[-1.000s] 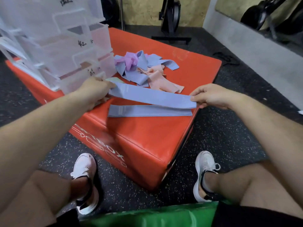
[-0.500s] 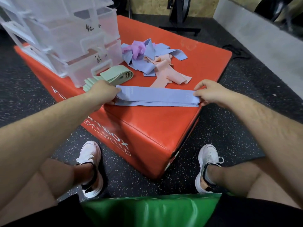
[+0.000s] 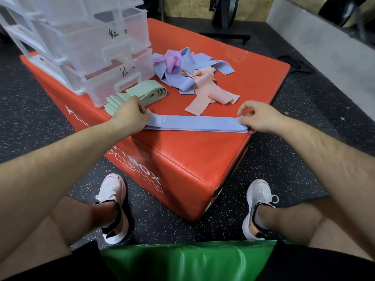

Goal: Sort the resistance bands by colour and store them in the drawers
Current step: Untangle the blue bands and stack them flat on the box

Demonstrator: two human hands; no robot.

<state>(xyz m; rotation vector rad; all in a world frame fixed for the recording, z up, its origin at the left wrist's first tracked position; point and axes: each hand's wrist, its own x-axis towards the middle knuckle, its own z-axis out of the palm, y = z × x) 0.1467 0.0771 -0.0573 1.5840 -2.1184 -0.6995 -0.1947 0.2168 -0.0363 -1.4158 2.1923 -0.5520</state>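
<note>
Now, from the head view: a second ago I held one blue band in the air over another that lay on the red box [image 3: 192,159]. It has since come down, and the two make one flat stack of blue bands [image 3: 194,123], ends matched, well in front of the drawer unit [image 3: 81,47]. My left hand [image 3: 129,116] grips the stack's end nearer the drawer unit, fingers curled over it. My right hand [image 3: 257,118] pinches the far end between thumb and fingers, with the forefinger raised. The green bands [image 3: 146,92] lie folded just in front of the lowest drawer. The mixed pile [image 3: 182,67] of purple, blue and peach sits to the right of the drawer unit. I judge blue half gathered: more blue is in that pile, and nothing blue is stored yet.
</note>
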